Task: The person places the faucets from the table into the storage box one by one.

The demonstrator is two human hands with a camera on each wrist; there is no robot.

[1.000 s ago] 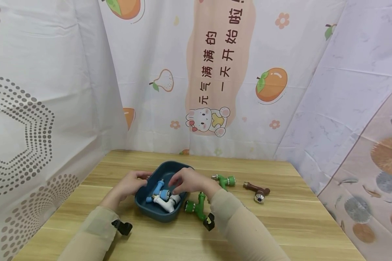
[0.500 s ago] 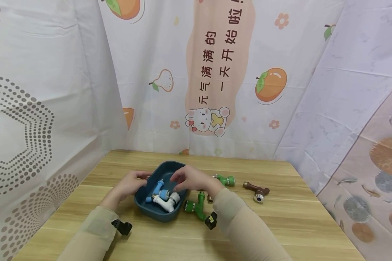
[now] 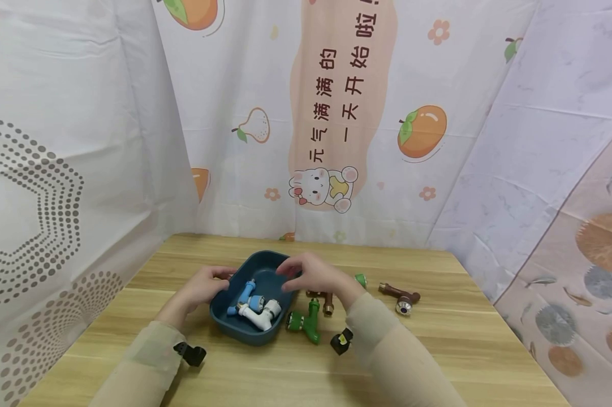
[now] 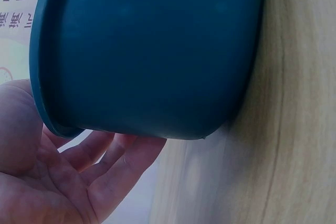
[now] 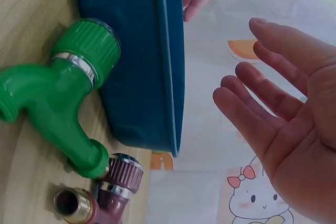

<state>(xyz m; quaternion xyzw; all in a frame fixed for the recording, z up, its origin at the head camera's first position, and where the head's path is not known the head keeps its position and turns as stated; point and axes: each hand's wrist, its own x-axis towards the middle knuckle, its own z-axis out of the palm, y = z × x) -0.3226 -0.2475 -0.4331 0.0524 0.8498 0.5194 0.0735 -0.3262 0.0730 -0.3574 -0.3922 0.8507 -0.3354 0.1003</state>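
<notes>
A dark blue plastic bin (image 3: 251,337) stands on the table, with a blue tap (image 3: 246,296) and a white tap (image 3: 259,314) lying inside. At its left rim, my left hand (image 3: 204,287) holds the wall, thumb at the rim and fingers against the outside in the left wrist view. Over the right rim hovers my right hand (image 3: 313,276), fingers loosely bent and nothing in them. Just right of the bin lies a green tap (image 5: 68,98). A brown tap (image 5: 118,187) sits beyond it, partly hidden by my right hand in the head view.
Farther right on the wooden table (image 3: 438,350) lies another brown tap (image 3: 401,298). Part of a second green tap (image 3: 360,280) shows behind my right hand. Printed curtains (image 3: 235,186) hang behind and along both sides of the table.
My right hand has drawn back from over the bin to the right and slightly up, still empty. It now covers more of the far green tap. The left hand stays at the rim.
</notes>
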